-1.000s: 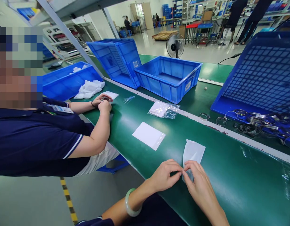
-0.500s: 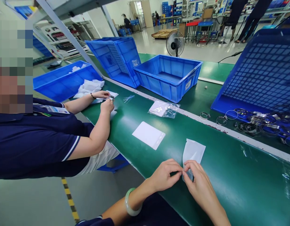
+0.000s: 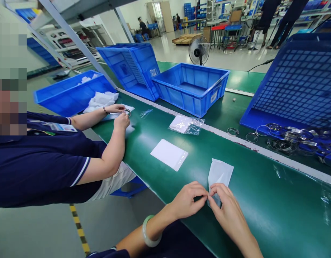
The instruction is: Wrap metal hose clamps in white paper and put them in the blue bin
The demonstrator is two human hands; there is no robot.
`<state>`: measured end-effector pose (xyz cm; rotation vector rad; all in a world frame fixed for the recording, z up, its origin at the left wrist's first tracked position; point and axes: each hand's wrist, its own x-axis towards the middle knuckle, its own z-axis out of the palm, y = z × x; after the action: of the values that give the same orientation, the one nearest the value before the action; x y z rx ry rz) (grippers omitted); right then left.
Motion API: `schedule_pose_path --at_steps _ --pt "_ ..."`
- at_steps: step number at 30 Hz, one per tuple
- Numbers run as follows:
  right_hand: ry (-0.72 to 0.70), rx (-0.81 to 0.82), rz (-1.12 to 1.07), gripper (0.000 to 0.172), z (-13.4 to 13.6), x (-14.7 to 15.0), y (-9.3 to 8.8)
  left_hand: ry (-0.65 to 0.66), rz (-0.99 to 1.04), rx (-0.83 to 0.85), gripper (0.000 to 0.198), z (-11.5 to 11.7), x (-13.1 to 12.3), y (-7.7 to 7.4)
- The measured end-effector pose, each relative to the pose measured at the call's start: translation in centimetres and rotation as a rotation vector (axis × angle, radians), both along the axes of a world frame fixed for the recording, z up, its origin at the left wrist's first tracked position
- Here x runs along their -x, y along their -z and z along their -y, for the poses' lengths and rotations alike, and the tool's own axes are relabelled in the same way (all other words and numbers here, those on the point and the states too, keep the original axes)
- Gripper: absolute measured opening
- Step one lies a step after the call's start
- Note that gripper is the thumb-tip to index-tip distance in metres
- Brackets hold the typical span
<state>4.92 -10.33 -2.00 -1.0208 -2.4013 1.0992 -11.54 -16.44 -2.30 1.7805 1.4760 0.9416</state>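
Both my hands pinch the near end of a small white plastic bag (image 3: 220, 172) lying on the green conveyor belt (image 3: 262, 208). My left hand (image 3: 188, 200), with a pale green bangle on its wrist, grips the bag's edge with thumb and forefinger. My right hand (image 3: 226, 208) holds the same edge from the right, fingertips meeting the left ones. Another flat white bag (image 3: 169, 154) lies on the belt to the left.
A co-worker in a dark blue shirt sits on the left, hands (image 3: 121, 115) on a small part by white bags (image 3: 100, 100). Blue crates (image 3: 192, 87) stand behind the belt. Metal clamp rings (image 3: 285, 138) lie at the right by a tilted crate. A clear bag (image 3: 186, 124) lies nearby.
My hands and the bag have stayed almost still. The co-worker's hands shifted slightly farther along the belt, and the view drifted a little.
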Motion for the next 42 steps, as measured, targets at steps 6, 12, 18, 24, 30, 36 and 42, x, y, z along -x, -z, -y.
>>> schedule_pose_path --at_steps 6,12,18,24,30,36,42 --pt "0.037 -0.091 -0.010 0.008 0.4 -0.5 -0.1 -0.033 0.040 0.020 0.020 0.0 0.4 0.3" --pt "0.096 -0.199 -0.029 0.010 1.0 -1.3 -0.4 -0.059 0.025 -0.052 0.029 -1.0 0.6 1.0" --pt "0.155 -0.290 -0.068 0.012 1.5 -1.8 -1.4 -0.026 -0.052 -0.243 0.016 -1.7 -0.3 1.6" --pt "0.295 -0.325 -0.188 0.014 2.4 -3.5 -4.2 -0.055 0.006 -0.234 0.016 -2.1 0.1 0.0" --pt "0.743 -0.224 -0.460 0.014 1.9 -9.1 -7.1 -0.122 0.161 -0.182 0.011 -1.7 0.3 -1.7" --pt "1.023 -0.261 -0.503 0.020 -3.6 -16.0 -4.8 -0.036 0.216 -0.109 0.013 -1.3 -0.3 -1.0" --pt "0.985 -0.337 -0.025 0.032 -11.6 -21.9 2.5 -0.004 0.221 -0.057 0.012 -1.3 -0.6 -0.7"
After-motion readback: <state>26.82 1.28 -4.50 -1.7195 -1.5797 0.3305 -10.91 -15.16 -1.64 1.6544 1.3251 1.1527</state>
